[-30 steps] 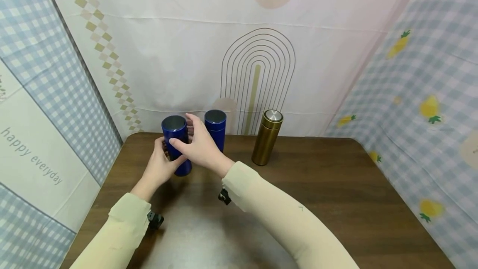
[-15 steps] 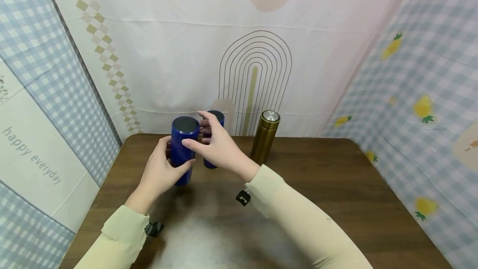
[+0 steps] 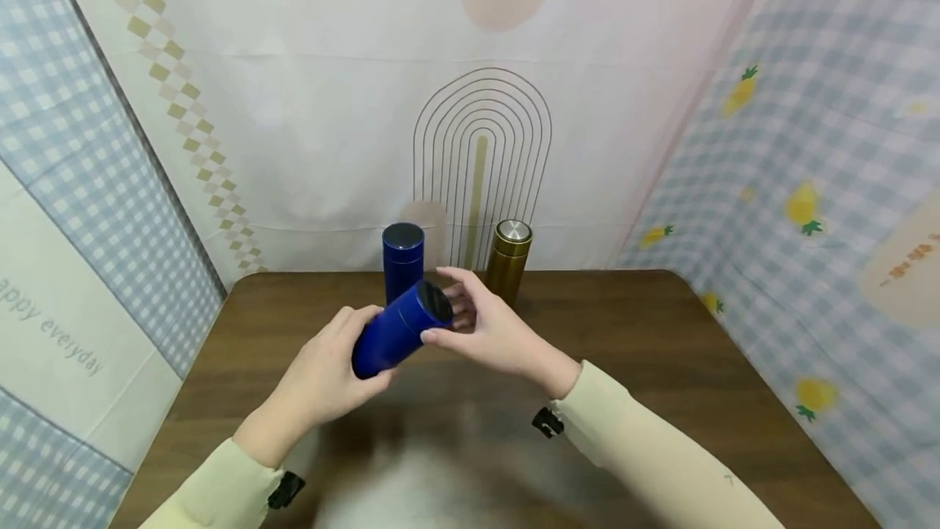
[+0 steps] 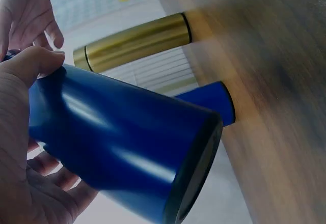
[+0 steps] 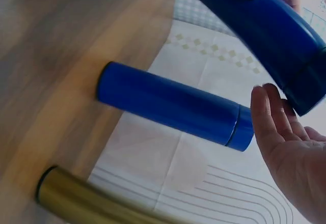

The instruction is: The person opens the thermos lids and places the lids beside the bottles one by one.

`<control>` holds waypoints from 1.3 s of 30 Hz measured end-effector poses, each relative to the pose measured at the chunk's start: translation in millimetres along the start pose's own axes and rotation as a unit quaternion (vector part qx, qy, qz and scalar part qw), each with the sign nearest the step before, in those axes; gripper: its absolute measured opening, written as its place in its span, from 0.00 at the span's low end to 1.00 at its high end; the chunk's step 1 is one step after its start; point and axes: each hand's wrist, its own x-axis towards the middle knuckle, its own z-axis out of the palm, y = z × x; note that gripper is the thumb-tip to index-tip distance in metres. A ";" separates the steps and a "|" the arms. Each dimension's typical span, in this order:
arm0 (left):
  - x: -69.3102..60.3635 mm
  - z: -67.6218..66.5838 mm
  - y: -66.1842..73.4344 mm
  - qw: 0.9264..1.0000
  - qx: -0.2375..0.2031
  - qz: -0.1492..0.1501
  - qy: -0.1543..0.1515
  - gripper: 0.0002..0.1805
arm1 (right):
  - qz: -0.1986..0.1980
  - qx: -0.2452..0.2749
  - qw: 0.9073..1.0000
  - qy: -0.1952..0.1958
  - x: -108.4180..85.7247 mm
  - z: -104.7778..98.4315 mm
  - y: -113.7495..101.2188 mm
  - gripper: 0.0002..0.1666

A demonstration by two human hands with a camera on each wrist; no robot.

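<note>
A blue thermos bottle (image 3: 394,335) is held up off the table, tilted with its dark-topped lid toward the upper right. My left hand (image 3: 319,374) grips its lower body, thumb on the near side and fingers round the far side. Beside the lid is my right hand (image 3: 503,335), its fingers loosely extended and its thumb close to the lid's edge; whether it touches is hard to tell. In the right wrist view, the fingertips (image 5: 259,92) appear right by the lid. The left wrist view shows the bottle's dark base (image 4: 196,173).
A second blue thermos bottle (image 3: 403,261) stands upright near the back of the brown wooden table (image 3: 587,349). Right of it stands a gold thermos bottle (image 3: 508,264) with a silver-topped lid. A printed white cloth (image 3: 316,145) hangs behind the table, with checked cloths at both sides.
My left hand has lifted the blue thermos bottle, brought it nearer and to the right, and tilted it. My right hand has moved right and nearer alongside the lid.
</note>
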 end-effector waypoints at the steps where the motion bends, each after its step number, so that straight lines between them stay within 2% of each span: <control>1: -1.4 1.4 0.9 1.000 0.010 0.008 -0.003 0.42 | 0.005 -0.001 1.000 -0.005 -4.2 -0.7 2.5 0.46; 7: -9.0 6.4 3.1 0.997 0.064 0.029 -0.022 0.43 | 0.035 -0.019 0.999 -0.029 -22.0 -0.6 16.1 0.45; 11: -12.6 4.1 4.3 0.995 0.085 0.044 -0.011 0.43 | 0.048 -0.008 0.998 -0.038 -25.8 2.5 22.0 0.43; 17: -6.5 7.1 10.6 0.991 0.108 0.076 0.004 0.43 | 0.066 0.026 0.997 -0.016 -29.4 3.9 28.8 0.38; 24: 4.1 22.4 22.1 0.984 0.146 0.100 -0.004 0.44 | 0.089 0.085 0.992 0.008 -38.5 2.2 41.4 0.33; 27: 6.0 27.5 26.5 0.983 0.144 0.117 0.005 0.44 | 0.089 0.103 0.990 0.021 -42.6 1.9 43.9 0.30; 33: 7.1 33.3 28.8 0.983 0.135 0.120 0.032 0.44 | 0.078 0.096 0.990 0.063 -46.8 -2.9 39.5 0.24; 39: 6.9 36.6 22.9 0.984 0.136 0.109 0.028 0.44 | 0.079 0.071 0.993 0.059 -52.2 -16.2 17.4 0.27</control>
